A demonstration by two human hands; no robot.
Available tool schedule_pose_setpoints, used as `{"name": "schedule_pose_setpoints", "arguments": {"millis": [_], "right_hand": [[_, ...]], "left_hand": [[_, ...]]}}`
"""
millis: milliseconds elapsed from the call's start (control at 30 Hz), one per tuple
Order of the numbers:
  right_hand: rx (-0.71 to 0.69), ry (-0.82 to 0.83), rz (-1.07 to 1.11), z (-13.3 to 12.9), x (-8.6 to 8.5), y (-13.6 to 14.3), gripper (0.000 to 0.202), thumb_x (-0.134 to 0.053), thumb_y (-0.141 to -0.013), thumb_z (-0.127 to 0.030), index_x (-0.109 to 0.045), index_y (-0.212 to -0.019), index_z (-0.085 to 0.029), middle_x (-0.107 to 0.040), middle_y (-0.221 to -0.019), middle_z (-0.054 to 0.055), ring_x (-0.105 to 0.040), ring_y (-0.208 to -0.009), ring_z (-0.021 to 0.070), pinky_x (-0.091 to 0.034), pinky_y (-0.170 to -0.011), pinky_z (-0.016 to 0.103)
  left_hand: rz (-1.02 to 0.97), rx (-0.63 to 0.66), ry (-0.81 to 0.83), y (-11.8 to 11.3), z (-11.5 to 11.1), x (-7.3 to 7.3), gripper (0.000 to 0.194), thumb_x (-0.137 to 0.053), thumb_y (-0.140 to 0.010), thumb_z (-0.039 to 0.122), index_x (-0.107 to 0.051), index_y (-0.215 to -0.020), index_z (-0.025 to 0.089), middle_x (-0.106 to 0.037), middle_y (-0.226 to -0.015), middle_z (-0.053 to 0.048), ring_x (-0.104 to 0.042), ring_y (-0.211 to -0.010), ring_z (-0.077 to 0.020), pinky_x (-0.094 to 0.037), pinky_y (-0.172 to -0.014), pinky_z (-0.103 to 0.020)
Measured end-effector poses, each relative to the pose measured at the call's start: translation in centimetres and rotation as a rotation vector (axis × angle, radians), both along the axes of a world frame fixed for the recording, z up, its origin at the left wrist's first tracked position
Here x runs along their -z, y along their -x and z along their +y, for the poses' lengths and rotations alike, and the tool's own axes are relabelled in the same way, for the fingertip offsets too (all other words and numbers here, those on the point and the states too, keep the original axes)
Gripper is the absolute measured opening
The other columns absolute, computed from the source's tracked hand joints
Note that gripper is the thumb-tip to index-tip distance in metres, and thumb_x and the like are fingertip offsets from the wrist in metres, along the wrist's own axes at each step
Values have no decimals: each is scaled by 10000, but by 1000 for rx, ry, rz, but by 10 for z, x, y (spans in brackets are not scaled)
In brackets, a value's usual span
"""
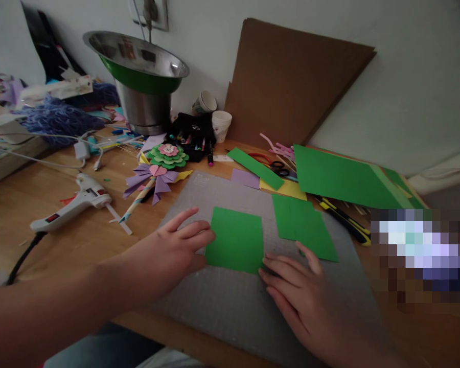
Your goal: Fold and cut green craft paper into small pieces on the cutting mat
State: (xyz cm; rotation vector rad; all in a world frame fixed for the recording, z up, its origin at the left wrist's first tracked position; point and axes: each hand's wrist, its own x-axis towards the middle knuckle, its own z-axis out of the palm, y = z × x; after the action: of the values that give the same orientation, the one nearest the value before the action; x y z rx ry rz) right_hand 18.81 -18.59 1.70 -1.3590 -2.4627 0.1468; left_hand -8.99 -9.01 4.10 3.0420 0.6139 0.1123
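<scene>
A green square of paper (235,239) lies flat on the grey cutting mat (230,301). At its left edge is my left hand (182,248), fingers apart, fingertips touching the paper. My right hand (301,291) rests at the paper's lower right corner, its fingers spread, with one finger reaching toward a second green piece (304,225). That second piece lies on the mat to the right. Neither hand is wrapped round anything.
A white glue gun (76,200) and a paper flower (168,156) lie left of the mat. Behind are a metal bowl (145,76), paper cups (221,125), scissors (279,168) and brown board (291,82). A yellow-black cutter (345,220) sits right.
</scene>
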Motion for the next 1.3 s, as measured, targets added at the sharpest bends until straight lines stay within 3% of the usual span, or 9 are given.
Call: {"name": "schedule_pose_setpoints", "arguments": {"millis": [100, 233, 333, 500, 633, 733, 1000, 1133, 1300], "right_hand": [[-42, -8, -53, 1, 1, -4, 308, -499, -876, -133, -592, -1155, -225, -668, -1094, 33, -582, -1069, 202, -205, -1055, 570], [-72, 17, -57, 6, 5, -10, 347, -513, -865, -147, -583, -1190, -248, -670, -1067, 36, -590, -1065, 210, -242, -1059, 582], [-66, 54, 52, 9, 13, -17, 366, -507, -856, -132, -585, -1192, -255, -670, -1070, 33, -600, -1058, 203, -263, -1080, 560], [122, 75, 397, 11, 27, -30, 318, -474, -885, -170, -623, -1136, -296, -653, -1141, 15, -561, -1133, 205, -391, -1039, 453], [310, 166, 608, 16, 30, -31, 278, -443, -923, -244, -662, -1075, -327, -653, -1135, 9, -572, -1095, 197, -429, -999, 414], [392, 304, 769, 18, 27, -25, 241, -484, -912, -311, -667, -1069, -325, -646, -1132, 28, -571, -1082, 210, -411, -1007, 441], [565, 893, 1746, 19, -12, -9, 284, -473, -878, -404, -593, -1100, -276, -546, -1247, 83, -381, -1288, 305, -437, -935, 559], [645, 984, 1850, 30, -14, -10, 268, -484, -838, -361, -594, -1058, -255, -571, -1202, 98, -371, -1299, 322, -440, -910, 595], [595, 980, 1749, 35, 3, -16, 256, -424, -853, -350, -589, -1023, -250, -603, -1190, 116, -503, -1206, 325, -493, -845, 587]], "left_hand": [[-102, -70, 4, -11, -4, -7, 183, -556, -778, 98, -656, -710, 236, -614, -1155, 8, -448, -1211, -204, -117, -1144, -456], [-130, -221, 96, -47, -7, -6, 175, -571, -814, 247, -639, -963, 187, -606, -1139, -64, -511, -1113, -234, -398, -986, -423], [-4, -216, 147, -71, -10, 0, 309, -623, -771, 311, -609, -1036, 152, -611, -1068, -97, -573, -974, -262, -517, -763, -390], [162, -124, 23, -86, -19, 8, 204, -530, -811, 116, -621, -994, 123, -632, -919, -124, -607, -816, -243, -514, -564, -312], [186, -105, -73, -88, -22, 11, 306, -443, -862, 102, -570, -1138, 64, -613, -1082, -219, -613, -943, -302, -528, -541, -320], [182, -97, 2, -86, -17, 9, 251, -478, -833, 78, -598, -1053, 103, -633, -946, -135, -621, -805, -259, -512, -490, -310], [7, -177, 186, -73, -4, 5, 268, -578, -811, 352, -595, -1033, 203, -571, -974, -58, -554, -903, -266, -529, -660, -406], [-2, -203, 216, -72, -4, 5, 340, -602, -789, 407, -585, -1072, 219, -567, -998, -55, -546, -924, -271, -517, -678, -419], [-25, -226, 208, -75, -8, 9, 382, -604, -785, 428, -573, -1094, 207, -579, -1008, -70, -543, -950, -282, -502, -728, -427]]}}
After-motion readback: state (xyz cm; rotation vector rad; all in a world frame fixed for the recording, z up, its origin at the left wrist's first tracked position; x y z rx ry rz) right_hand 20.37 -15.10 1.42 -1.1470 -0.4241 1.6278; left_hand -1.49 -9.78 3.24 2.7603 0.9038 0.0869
